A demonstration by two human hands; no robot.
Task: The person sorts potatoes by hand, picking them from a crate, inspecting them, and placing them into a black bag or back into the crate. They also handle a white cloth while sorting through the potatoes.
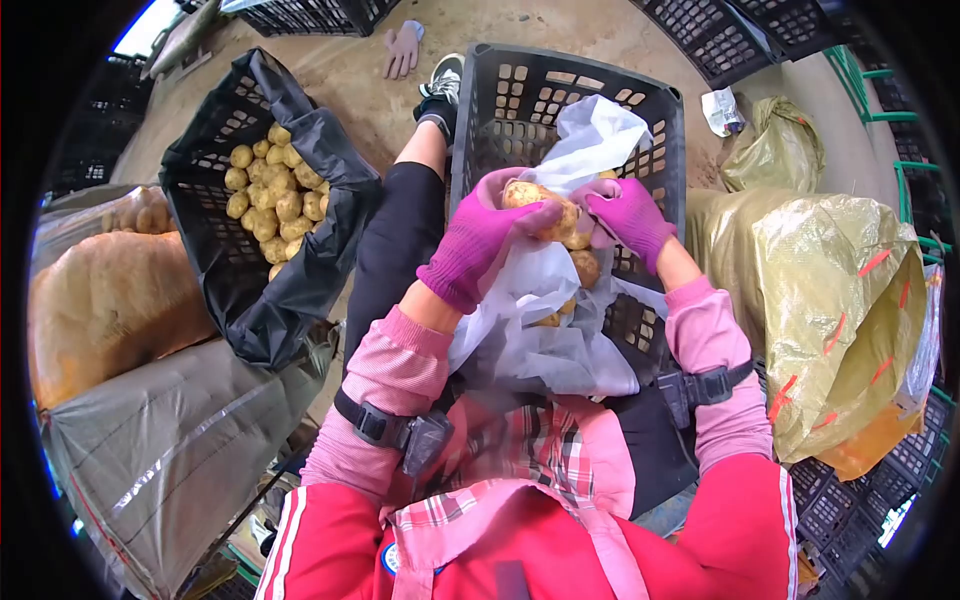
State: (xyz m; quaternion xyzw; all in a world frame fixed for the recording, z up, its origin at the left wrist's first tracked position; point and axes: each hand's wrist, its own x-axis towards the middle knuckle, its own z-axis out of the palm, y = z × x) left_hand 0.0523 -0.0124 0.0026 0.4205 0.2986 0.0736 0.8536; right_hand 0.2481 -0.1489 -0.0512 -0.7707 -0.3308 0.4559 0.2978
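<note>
Both hands wear pink-purple gloves and meet over a black plastic crate (480,110) between the person's legs. My left hand (500,235) is wrapped round a yellow potato (524,194), with another potato just below it. Close by on the right, my right hand (628,218) has its fingers bent together beside the potatoes; what they pinch, if anything, is too small to make out. White translucent plastic sheeting (550,345) lies below and between the hands, and more of it rises above them. Several potatoes (585,268) rest in the sheeting under the hands.
A black-lined crate (345,170) of potatoes stands at the left, beside filled sacks (120,300) and grey sheeting (170,440). A loose glove (402,50) lies on the floor ahead. Yellow-green woven sacks (810,270) are at the right; more black crates (710,40) stand farther off.
</note>
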